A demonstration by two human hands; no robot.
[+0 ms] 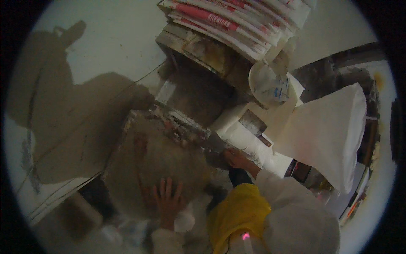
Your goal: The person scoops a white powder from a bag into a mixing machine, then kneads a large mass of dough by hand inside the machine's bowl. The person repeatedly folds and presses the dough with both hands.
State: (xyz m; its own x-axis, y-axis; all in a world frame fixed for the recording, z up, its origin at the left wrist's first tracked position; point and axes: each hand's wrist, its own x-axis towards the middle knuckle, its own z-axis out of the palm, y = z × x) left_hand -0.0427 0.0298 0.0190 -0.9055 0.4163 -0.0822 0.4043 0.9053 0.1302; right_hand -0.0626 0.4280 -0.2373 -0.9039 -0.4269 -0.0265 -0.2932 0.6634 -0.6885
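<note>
My left hand [168, 200] lies palm down with fingers spread on a large, worn brown board-like surface [171, 158]. My right hand [235, 158] is curled beside the surface's right edge, around a flat grey tool [217, 146]. Blur and dim light hide the tool's exact kind and its handle. Just past this hand, a flat metal scraper [253, 122] with a short brown handle rests on bright white material [241, 136]. Dark and pale scraps [184, 133] are scattered along the far edge of the brown surface.
Stacked white sacks with red print [222, 22] sit on a dirty box-like stand [206, 50], open below. A translucent plastic tub [268, 84] stands beside it. At right is a large white sack [320, 136]. Yellow cloth [241, 209] hangs by my right sleeve. My shadow covers the pale wall.
</note>
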